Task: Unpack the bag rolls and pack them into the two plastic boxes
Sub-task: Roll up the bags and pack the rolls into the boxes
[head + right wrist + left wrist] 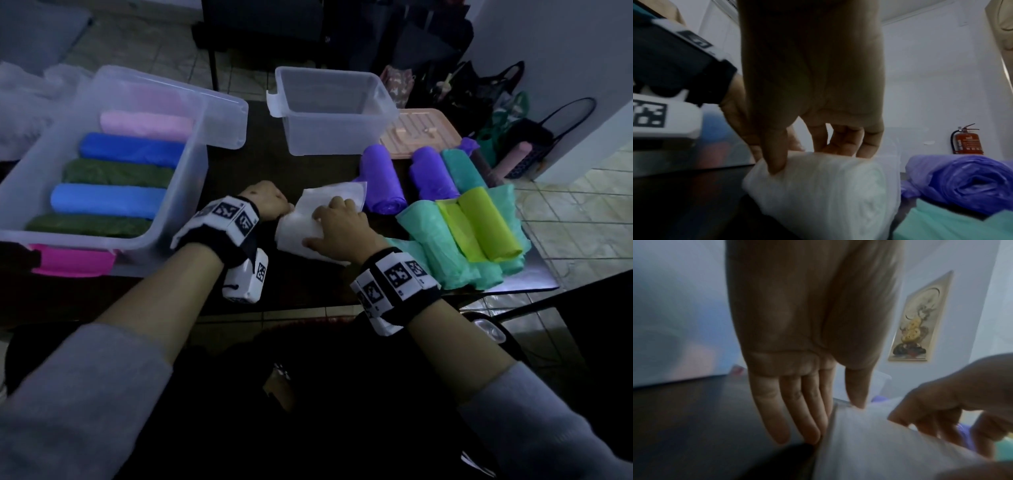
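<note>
Setting: dim indoor room, domestic in look — a lived-in home space or small back room rather than a lab or shop. Evidence: pale tiled floor (pixel 565 219); dark counter (pixel 239 178) set among household clutter; several handbags and totes (pixel 479 99) heaped on the floor against a white wall (pixel 548 51). A framed painting (pixel 918 321) hangs on one wall — a red fire extinguisher (pixel 968 141) is mounted on another.

Dim bluish light; wrist views motion-blurred; head view darkened, bent at edges
</note>
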